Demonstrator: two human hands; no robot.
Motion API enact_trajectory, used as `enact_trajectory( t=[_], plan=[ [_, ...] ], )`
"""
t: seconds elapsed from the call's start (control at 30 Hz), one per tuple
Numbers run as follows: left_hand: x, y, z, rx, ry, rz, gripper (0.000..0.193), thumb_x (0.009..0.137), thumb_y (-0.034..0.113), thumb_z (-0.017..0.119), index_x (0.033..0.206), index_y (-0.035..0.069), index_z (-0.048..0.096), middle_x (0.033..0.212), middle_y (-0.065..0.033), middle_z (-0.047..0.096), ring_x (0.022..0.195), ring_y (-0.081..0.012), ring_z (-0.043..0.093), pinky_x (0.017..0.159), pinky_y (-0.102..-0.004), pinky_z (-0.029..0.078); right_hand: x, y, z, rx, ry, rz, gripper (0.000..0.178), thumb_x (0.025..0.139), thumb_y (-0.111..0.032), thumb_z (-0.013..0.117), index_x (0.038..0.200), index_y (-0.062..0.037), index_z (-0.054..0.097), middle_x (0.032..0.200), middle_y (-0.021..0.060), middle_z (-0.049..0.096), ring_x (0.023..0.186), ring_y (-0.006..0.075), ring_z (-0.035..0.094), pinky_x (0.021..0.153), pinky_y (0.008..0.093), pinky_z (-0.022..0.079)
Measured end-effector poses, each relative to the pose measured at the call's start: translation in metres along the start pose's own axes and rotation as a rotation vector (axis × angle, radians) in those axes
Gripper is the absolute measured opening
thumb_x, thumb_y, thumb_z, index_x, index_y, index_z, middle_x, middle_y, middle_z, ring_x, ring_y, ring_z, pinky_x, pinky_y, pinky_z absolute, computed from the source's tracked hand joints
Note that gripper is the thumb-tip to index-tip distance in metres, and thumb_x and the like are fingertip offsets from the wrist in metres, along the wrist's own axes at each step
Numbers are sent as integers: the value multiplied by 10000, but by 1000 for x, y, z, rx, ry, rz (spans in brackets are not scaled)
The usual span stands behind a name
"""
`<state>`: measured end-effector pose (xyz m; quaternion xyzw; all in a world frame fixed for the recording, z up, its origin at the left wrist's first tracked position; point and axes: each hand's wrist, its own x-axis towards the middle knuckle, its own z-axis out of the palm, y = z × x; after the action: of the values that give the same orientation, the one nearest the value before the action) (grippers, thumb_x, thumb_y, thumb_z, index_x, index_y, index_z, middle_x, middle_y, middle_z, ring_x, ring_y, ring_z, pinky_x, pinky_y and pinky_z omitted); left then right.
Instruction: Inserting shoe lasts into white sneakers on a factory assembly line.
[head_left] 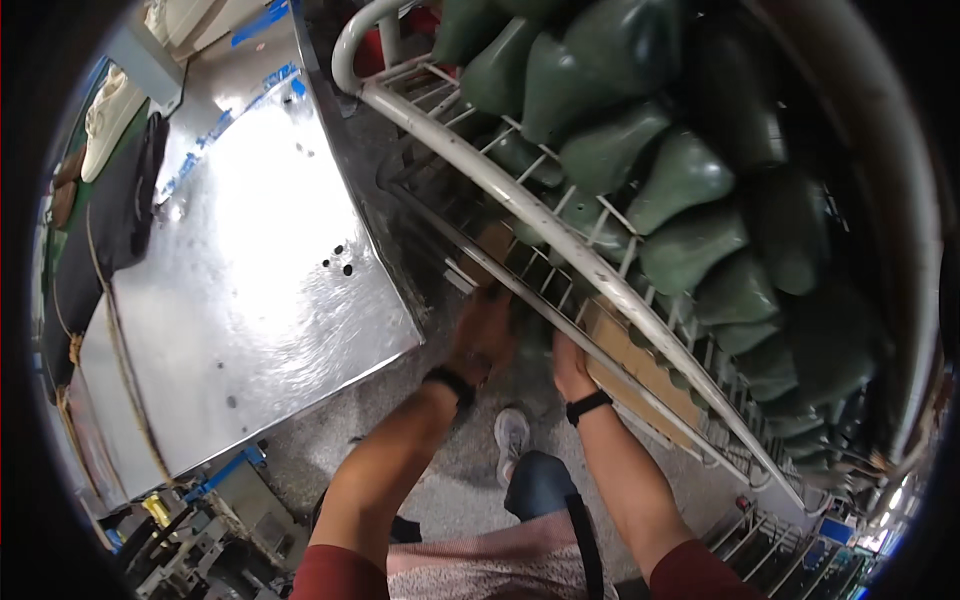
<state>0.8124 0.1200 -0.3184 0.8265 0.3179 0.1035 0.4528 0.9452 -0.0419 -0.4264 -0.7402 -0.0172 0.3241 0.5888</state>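
Observation:
Both of my arms reach forward to the lower part of a white metal rack. My left hand is in shadow beside the lower rail, its fingers dim and blurred. A dark greenish shape lies between the hands, too dim to tell whether either one holds it. My right hand goes in under the lower rail, which hides its fingers. On the rack's upper level lie many glossy green shoe lasts, heaped close together. A brown cardboard piece shows on the lower level, next to my right hand.
At the left stands a shiny metal-topped table, its corner close to my left forearm. Dark cloth and cords lie along its far left side. Machinery stands at the lower left, and another wire rack at the lower right.

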Motion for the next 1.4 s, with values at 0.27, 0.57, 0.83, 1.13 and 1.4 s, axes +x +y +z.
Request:
enact_trajectory(
  t=[0.27,0.57,0.83,1.13,1.4],
  plan=[
    [-115,-29,-52,295,-370,-416,382,871,220,622,1170,-16,651,991,-227,712,900,-343,702,775,-458,574,-19,1,113,-331,-700,-284,464,1091,-321,430,1415,2,508,1365,126,560,1263,220,510,1131,359,379],
    [-606,123,-161,-121,866,-1214,367,881,293,682,1215,139,686,1014,-156,748,944,-364,717,844,-457,569,-318,-65,157,-903,-1392,54,399,934,-189,680,1301,-46,613,1147,39,674,887,110,630,686,267,501],
    [-1006,155,-259,359,1819,-2131,640,810,497,775,1181,31,540,1061,-206,695,963,-403,676,814,-490,526,-814,-108,337,-877,-2240,-697,523,905,-306,720,1336,-36,597,1028,126,734,925,233,704,840,363,543],
    [-1109,110,-280,214,1548,-2021,369,878,454,675,941,91,661,850,-162,715,782,-362,702,622,-501,536,-1197,69,376,-308,-2649,-1459,834,760,-259,817,1461,-17,435,1290,216,562,1255,384,496,1046,461,446],
    [-1047,149,-289,341,1586,-1594,154,805,203,738,888,88,679,843,-129,593,793,-352,601,659,-482,480,-1117,43,422,-987,-2484,-1525,695,716,-384,841,1232,-33,534,1004,222,690,928,428,687,823,530,540]
  ],
)
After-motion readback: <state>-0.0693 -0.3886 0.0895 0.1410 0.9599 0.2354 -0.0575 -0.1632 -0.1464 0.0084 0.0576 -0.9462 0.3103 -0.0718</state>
